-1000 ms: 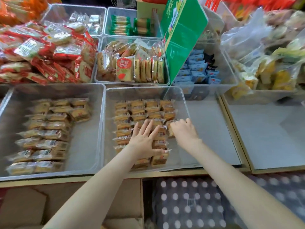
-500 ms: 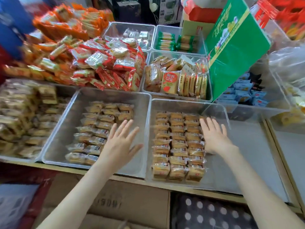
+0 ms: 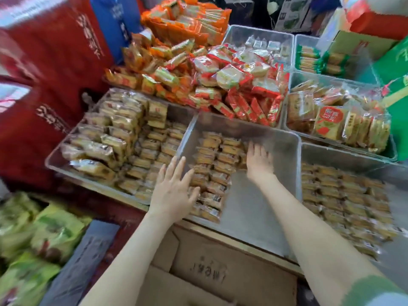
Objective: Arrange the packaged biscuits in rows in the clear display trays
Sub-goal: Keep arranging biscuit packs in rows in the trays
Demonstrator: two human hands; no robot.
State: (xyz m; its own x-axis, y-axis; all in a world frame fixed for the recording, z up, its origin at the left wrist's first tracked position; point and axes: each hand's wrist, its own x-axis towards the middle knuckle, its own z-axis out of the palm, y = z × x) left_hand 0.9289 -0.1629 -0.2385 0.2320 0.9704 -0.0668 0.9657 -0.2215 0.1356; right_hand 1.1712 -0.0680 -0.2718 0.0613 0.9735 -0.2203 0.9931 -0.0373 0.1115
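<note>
Clear tray half bare beside biscuit rows; left hand, right hand flat-fingered.

Tan packaged biscuits lie in rows (blurred) inside clear tray.

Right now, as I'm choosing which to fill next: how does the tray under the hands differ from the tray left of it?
The middle tray holds biscuits only in its left half, with the rest bare. The left tray is covered nearly throughout. The middle tray's biscuits lie in flat rows, while the left tray's are heaped higher. Both are clear plastic.
</note>
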